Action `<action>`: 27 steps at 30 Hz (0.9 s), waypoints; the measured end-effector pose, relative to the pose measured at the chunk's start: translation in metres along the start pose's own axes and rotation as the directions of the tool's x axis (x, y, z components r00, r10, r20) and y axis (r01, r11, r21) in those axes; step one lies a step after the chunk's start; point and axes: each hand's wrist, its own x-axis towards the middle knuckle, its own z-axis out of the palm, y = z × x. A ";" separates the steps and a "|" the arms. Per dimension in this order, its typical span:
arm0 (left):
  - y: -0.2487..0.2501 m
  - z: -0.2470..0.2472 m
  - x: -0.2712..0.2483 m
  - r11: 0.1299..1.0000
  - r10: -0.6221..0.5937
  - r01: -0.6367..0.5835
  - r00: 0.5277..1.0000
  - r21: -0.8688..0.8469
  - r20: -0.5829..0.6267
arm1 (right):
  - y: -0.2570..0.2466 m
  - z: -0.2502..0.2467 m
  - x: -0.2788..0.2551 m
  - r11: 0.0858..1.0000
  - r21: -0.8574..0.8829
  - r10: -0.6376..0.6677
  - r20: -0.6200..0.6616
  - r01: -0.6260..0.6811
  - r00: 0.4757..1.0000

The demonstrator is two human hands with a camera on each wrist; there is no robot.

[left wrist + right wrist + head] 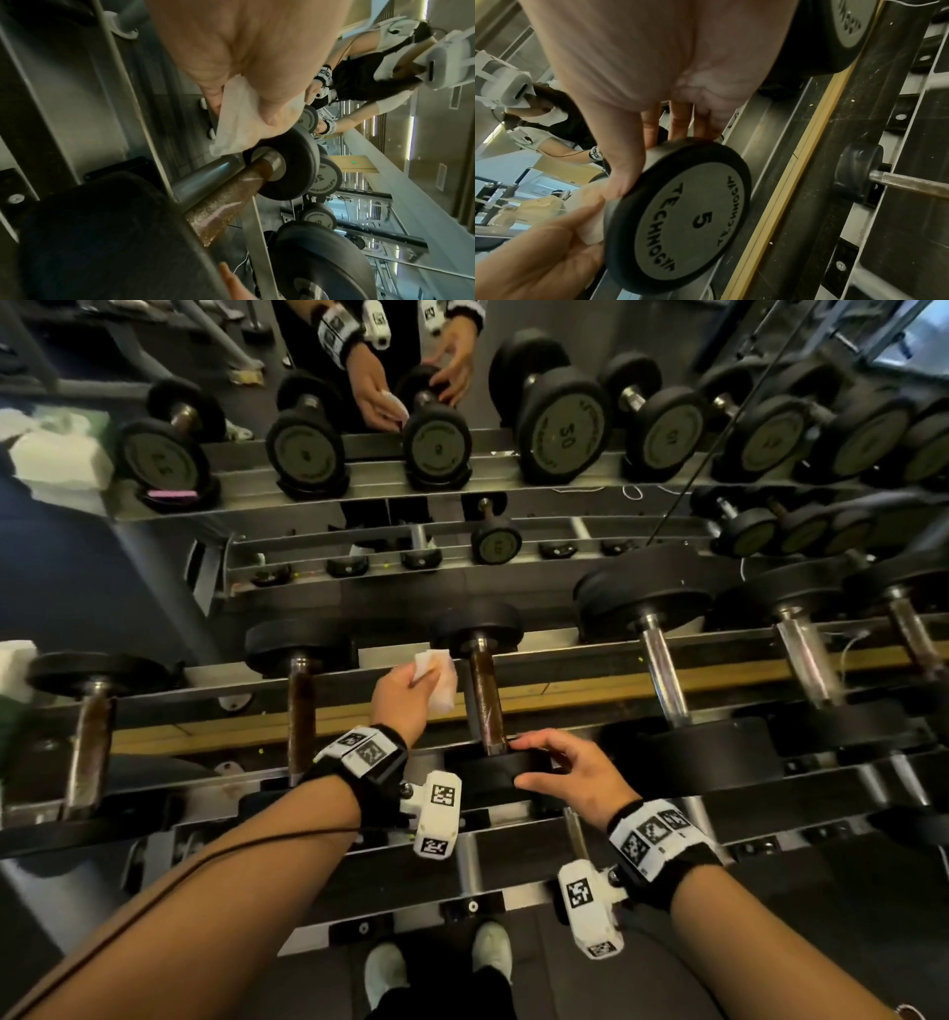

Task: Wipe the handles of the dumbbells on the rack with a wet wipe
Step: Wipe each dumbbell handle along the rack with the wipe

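A small dumbbell with a rusty brown handle (485, 698) lies across the top tier of the rack (565, 688). My left hand (421, 672) pinches a white wet wipe (441, 677) just left of the handle's far end, apart from it. In the left wrist view the wipe (236, 121) hangs from my left hand (244, 97) above the handle (228, 201). My right hand (534, 762) grips the dumbbell's near black head (493, 775), thumb below and fingers over the top. The right wrist view shows that head's face marked 5 (687, 215) with my right hand (644, 160) round its rim.
More dumbbells lie on the rack: rusty-handled ones (300, 716) to the left and bigger chrome-handled ones (662, 670) to the right. A lower tier (462, 880) juts toward me. A mirror (462, 454) behind the rack repeats it all. White towels (56, 459) show at the left.
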 end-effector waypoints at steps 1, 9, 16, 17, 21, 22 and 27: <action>0.001 0.003 0.004 0.999 0.023 -0.023 1.000 0.029 0.017 | 0.004 -0.001 -0.001 0.999 -0.027 -0.018 -0.022 0.018 1.000; 0.009 0.021 0.012 0.907 0.229 -0.297 0.943 0.298 0.240 | 0.024 0.001 -0.002 0.999 0.023 -0.037 -0.091 0.039 0.995; 0.000 0.026 0.007 0.867 0.251 -0.339 0.931 0.365 0.266 | 0.031 0.003 -0.003 0.994 0.103 -0.026 -0.111 0.038 0.994; -0.002 0.026 0.005 0.855 0.260 -0.348 0.929 0.383 0.264 | 0.032 0.003 -0.003 0.994 0.107 -0.026 -0.113 0.038 0.993; -0.008 0.027 0.000 0.829 0.291 -0.394 0.910 0.396 0.296 | 0.035 0.004 -0.003 0.990 0.135 -0.016 -0.111 0.031 0.994; -0.009 0.028 -0.001 0.817 0.294 -0.410 0.901 0.406 0.318 | 0.035 0.004 -0.003 0.990 0.138 -0.014 -0.112 0.030 0.994; -0.012 0.024 -0.007 0.753 0.269 -0.452 0.874 0.478 0.404 | 0.035 0.004 -0.004 0.992 0.120 -0.011 -0.110 0.024 0.994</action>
